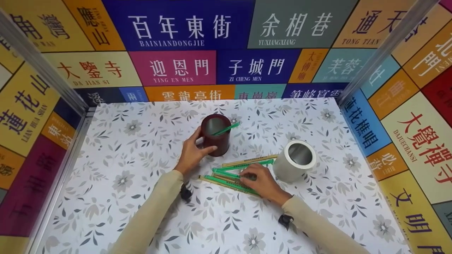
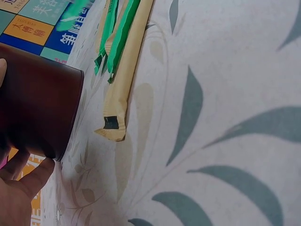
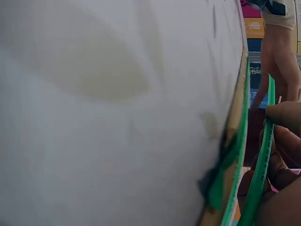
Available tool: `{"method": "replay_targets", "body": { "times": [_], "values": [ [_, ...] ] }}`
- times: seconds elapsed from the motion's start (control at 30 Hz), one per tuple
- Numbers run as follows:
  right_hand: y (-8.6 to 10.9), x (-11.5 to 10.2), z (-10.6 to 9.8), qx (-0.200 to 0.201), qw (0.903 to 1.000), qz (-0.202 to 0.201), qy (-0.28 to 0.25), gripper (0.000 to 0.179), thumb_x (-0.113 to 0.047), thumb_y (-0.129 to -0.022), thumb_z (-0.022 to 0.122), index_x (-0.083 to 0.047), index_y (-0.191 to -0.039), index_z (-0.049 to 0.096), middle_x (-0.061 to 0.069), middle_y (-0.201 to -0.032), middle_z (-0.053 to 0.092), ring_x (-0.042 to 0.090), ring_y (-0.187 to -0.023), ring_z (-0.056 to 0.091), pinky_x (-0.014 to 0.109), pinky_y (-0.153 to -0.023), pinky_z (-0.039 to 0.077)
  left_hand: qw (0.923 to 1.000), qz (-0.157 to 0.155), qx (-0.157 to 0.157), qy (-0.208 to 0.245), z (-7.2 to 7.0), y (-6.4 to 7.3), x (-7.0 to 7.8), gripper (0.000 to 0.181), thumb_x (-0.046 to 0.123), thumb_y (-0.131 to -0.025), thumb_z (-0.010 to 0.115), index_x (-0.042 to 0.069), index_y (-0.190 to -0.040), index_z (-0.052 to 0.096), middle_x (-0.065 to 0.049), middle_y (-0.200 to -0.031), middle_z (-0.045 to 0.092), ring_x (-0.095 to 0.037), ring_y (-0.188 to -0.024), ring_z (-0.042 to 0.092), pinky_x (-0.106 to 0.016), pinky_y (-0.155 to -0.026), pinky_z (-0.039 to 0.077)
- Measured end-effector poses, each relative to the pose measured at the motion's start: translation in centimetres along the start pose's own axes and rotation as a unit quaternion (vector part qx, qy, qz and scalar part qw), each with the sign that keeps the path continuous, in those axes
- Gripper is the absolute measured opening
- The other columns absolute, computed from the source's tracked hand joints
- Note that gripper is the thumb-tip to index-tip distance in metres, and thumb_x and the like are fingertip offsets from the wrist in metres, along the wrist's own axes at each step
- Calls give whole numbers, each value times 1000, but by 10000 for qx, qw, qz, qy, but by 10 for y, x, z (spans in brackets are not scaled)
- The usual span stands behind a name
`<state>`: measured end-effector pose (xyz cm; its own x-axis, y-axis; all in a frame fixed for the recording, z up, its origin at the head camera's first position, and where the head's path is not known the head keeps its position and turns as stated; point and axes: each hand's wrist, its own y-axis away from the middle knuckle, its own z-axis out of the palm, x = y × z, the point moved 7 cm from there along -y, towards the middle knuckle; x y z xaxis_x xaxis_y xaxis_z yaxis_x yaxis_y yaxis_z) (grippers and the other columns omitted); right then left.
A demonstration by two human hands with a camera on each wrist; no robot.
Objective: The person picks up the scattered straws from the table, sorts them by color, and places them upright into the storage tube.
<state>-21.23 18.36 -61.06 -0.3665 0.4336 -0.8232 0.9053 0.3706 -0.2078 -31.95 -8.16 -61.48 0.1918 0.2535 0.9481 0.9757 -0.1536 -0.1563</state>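
Note:
My left hand (image 1: 193,152) grips a dark red-brown cup (image 1: 216,146), thumb on the near side and fingers round the left. In the left wrist view, fingertips show at the edge of the cup (image 2: 40,103). One thin green wrapped stick (image 1: 231,127) leans out of its mouth. Over a pile of long, thin wrapped sticks, my right hand (image 1: 259,180) pinches a green one (image 3: 264,165) between thumb and fingers, seen in the right wrist view. Green and tan wrapped sticks (image 1: 215,180) lie beneath and beside that hand. A tan paper-wrapped one (image 2: 123,89) is nearest in the left wrist view.
A white cup (image 1: 282,168) stands just right of my right hand, close to the ends of the sticks. The table (image 1: 116,211) has a white cover with a grey leaf print. Panels with coloured signs (image 1: 187,24) enclose the back and both sides.

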Motion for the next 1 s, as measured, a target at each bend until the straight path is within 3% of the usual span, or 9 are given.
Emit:
{"method": "replay_targets", "body": {
  "times": [0.13,0.3,0.4,0.6,0.8,1.0],
  "values": [
    [-2,-9,-16,289,9990,172,-300,11,-11,-96,88,-18,-104,87,-4,-103,79,21,-91,67,37,-81,53,10000,6,5,-47,0,-1,1,104,40,-88,96,18,-173,39,-4,-158,61,-21,-145,57,-49,-120,48],
    [-7,-21,-35,474,9932,646,-847,8,-15,-99,85,-16,-107,87,5,-97,78,18,-77,57,28,-72,45,10000,11,45,-61,-1,-2,2,101,37,-88,96,20,-172,42,-3,-157,62,-20,-145,57,-49,-122,46],
    [-12,-30,-46,550,9892,749,-1137,10,-14,-100,84,-12,-109,86,10,-97,78,20,-78,62,24,-70,49,9999,19,57,-93,-1,-1,2,100,37,-88,97,21,-171,43,-2,-157,62,-18,-144,57,-48,-122,46],
    [-22,-45,-66,849,9827,633,-1520,12,-8,-101,82,-6,-113,84,14,-105,79,22,-90,73,26,-79,59,10000,-83,26,27,0,-1,1,102,37,-88,96,22,-172,40,-1,-159,60,-18,-146,56,-47,-122,46],
    [-38,-57,-85,1160,9793,364,-1618,14,-6,-100,82,0,-114,82,18,-104,78,22,-89,72,27,-78,60,9997,-190,55,118,0,0,1,104,34,-88,97,19,-173,40,-5,-159,61,-22,-145,57,-48,-119,49],
    [-58,-68,-107,1760,9722,71,-1541,11,-2,-98,83,2,-109,82,18,-100,79,21,-85,73,27,-77,60,9998,-111,30,143,1,0,0,104,34,-88,97,18,-173,39,-7,-158,62,-23,-146,57,-48,-119,49]
  ]
}}
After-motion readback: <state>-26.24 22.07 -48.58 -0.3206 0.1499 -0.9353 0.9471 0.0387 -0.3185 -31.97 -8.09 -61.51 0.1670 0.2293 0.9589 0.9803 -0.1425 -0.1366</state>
